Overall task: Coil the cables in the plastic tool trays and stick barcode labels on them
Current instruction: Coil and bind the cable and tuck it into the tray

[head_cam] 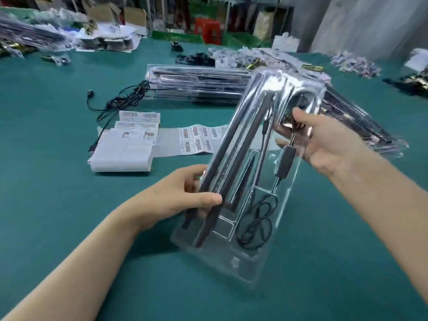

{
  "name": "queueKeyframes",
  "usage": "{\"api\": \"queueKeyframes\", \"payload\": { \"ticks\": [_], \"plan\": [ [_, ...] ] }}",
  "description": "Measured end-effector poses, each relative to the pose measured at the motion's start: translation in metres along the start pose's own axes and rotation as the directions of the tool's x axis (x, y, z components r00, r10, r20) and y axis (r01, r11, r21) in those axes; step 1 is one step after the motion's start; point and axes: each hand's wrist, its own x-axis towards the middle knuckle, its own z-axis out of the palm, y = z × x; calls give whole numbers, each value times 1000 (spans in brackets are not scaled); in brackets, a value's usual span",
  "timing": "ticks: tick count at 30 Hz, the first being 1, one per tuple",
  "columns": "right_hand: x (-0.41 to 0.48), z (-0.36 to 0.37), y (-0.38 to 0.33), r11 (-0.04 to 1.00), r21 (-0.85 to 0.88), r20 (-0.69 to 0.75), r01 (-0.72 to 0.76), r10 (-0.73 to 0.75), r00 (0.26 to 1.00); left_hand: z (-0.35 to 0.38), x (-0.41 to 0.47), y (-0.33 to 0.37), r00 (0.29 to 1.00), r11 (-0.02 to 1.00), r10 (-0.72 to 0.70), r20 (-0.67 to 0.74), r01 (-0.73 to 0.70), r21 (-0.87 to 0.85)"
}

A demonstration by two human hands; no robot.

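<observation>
The green table (69, 205) is spreading under everything, and above it a person is holding a clear plastic tool tray (231, 269) lifted and tilted, its near end low toward the body. Behind it, well apart, a stack of filled trays (196, 82) is sitting. The left hand (190, 200) is gripping the tray's left edge, thumb curled over the front. The right hand (324, 140) is clasping the right edge farther up, fingers showing through the plastic and thumb pressing near a dark bunch of wire. A sheet of barcode labels (199, 140) is lying flat just left of the tray. The cable (257, 225) is sitting looped in the near right pocket, so the coiling is probably finishing. Next, one hand is likely needing to let go, peel a label and press it onto a flat part.
</observation>
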Motion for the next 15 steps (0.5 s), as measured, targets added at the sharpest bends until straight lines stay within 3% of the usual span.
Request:
{"api": "queueKeyframes", "payload": {
  "ticks": [4,8,10,12,14,15],
  "plan": [
    [0,-10,23,992,119,-78,-36,45,996,-2,-3,6,999,1000,-26,-32,26,-2],
    [2,-15,22,992,124,-80,-10,20,997,1,-3,7,999,999,-37,-32,36,-20],
    [5,-21,1,989,96,-75,115,-108,991,5,0,7,996,999,-17,-91,12,-49],
    [9,-29,-30,943,6,-77,333,-331,940,4,3,6,974,997,36,-226,-51,-59],
    [4,-31,-51,828,-216,-29,517,-534,845,0,5,5,920,991,100,-378,-128,-48],
    [-1,-30,-52,724,-328,52,607,-628,776,-4,5,5,884,985,137,-446,-168,-29]
  ]
}}
